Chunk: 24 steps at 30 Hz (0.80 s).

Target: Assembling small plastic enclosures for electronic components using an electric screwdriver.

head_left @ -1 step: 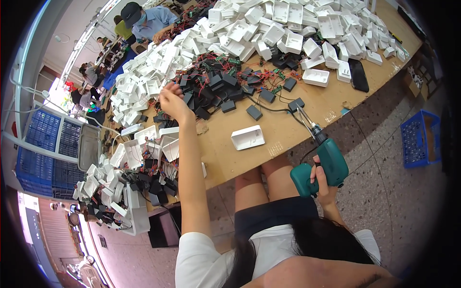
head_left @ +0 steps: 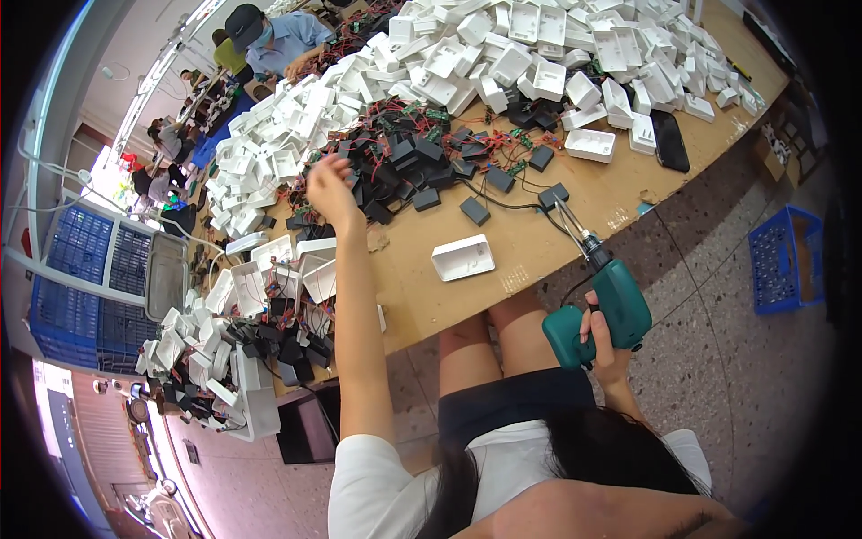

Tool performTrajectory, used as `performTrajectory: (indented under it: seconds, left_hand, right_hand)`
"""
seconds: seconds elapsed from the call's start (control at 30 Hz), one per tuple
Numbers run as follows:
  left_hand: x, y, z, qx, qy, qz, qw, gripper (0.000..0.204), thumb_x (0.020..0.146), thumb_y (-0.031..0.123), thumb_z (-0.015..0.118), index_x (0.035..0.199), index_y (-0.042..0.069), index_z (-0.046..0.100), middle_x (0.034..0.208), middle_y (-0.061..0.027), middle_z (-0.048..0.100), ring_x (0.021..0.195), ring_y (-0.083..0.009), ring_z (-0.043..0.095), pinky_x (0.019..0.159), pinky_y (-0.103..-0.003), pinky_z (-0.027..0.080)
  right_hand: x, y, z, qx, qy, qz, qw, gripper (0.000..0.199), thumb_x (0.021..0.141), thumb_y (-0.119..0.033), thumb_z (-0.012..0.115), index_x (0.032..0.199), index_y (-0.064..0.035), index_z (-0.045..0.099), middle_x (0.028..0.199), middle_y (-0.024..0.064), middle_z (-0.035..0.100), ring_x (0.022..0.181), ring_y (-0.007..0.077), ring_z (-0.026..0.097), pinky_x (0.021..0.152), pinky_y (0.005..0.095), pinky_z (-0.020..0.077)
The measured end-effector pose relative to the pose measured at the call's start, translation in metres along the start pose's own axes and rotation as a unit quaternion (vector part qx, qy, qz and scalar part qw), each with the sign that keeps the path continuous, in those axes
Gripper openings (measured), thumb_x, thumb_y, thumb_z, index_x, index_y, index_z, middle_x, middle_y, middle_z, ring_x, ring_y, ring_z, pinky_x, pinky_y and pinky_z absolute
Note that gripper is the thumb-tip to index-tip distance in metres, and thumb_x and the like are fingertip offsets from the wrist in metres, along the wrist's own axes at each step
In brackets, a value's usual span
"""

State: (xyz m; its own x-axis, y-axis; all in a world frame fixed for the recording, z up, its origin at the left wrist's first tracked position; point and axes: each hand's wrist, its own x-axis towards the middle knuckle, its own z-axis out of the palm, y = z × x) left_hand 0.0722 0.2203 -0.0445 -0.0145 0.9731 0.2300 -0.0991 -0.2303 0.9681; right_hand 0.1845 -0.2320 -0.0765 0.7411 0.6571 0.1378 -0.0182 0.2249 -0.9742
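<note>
My left hand [head_left: 330, 190] reaches over the worktable with its fingers loosely stretched, at the left edge of a heap of black rectangular modules [head_left: 402, 163] with red wires and green circuit boards. Nothing shows in its fingers. At the table's front edge my right hand [head_left: 607, 350] is wrapped round the handle of a green soldering gun [head_left: 621, 295]. Its metal tip points up and left, over the table edge near a single black module [head_left: 554, 194]. In front of me lies one white rectangular plastic case [head_left: 464, 259], its hollow side up.
A big pile of white cases [head_left: 449, 63] covers the table's far side. A black phone [head_left: 670, 141] lies at the right. More white cases and wired modules fill a white bin [head_left: 256, 395] at lower left. A blue crate [head_left: 787, 260] stands on the floor. A person [head_left: 274, 45] works across the table.
My left hand has shifted slightly to the right and down, toward the black modules. My right hand and the soldering gun have stayed in place.
</note>
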Motion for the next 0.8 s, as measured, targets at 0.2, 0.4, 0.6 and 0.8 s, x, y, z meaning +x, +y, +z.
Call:
performTrajectory:
  seconds: [0.2, 0.4, 0.6, 0.8]
  left_hand:
    - [-0.032, -0.025, 0.049, 0.156, -0.237, -0.061, 0.957, 0.036, 0.102, 0.024, 0.066, 0.117, -0.008, 0.072, 0.095, -0.0154, 0.079, 0.075, -0.0197, 0.076, 0.072, -0.029, 0.060]
    - [0.043, -0.101, 0.055, 0.471, 0.087, 0.199, 0.855, 0.044, 0.092, 0.035, 0.078, 0.109, -0.006, 0.072, 0.091, -0.0164, 0.077, 0.091, -0.0370, 0.074, 0.082, -0.054, 0.055]
    - [0.021, -0.058, 0.094, 0.378, 0.027, 0.107, 0.919, 0.027, 0.097, 0.036, 0.072, 0.098, 0.009, 0.077, 0.094, -0.0104, 0.078, 0.089, -0.0353, 0.074, 0.079, -0.049, 0.055]
    - [0.025, -0.026, 0.062, 0.256, 0.059, 0.179, 0.948, 0.029, 0.103, 0.024, 0.061, 0.107, -0.002, 0.073, 0.095, -0.0175, 0.074, 0.081, -0.0284, 0.072, 0.078, -0.042, 0.054]
  right_hand:
    - [0.005, 0.004, 0.001, -0.011, 0.007, 0.014, 1.000, 0.025, 0.106, -0.008, 0.052, 0.127, 0.0032, 0.059, 0.119, 0.0086, 0.060, 0.074, 0.0107, 0.054, 0.064, 0.0281, 0.0458]
    - [0.016, 0.002, 0.005, -0.010, -0.014, 0.008, 1.000, 0.025, 0.107, -0.010, 0.052, 0.127, 0.0030, 0.059, 0.117, 0.0079, 0.060, 0.073, 0.0108, 0.052, 0.064, 0.0287, 0.0453]
    - [0.024, -0.004, -0.011, -0.022, 0.015, 0.010, 1.000, 0.025, 0.107, -0.011, 0.051, 0.126, 0.0028, 0.059, 0.111, 0.0074, 0.060, 0.071, 0.0107, 0.051, 0.064, 0.0290, 0.0444]
    - [0.026, -0.004, -0.016, -0.028, 0.008, 0.019, 0.999, 0.024, 0.107, -0.010, 0.051, 0.126, 0.0026, 0.059, 0.105, 0.0067, 0.060, 0.071, 0.0107, 0.051, 0.064, 0.0285, 0.0443]
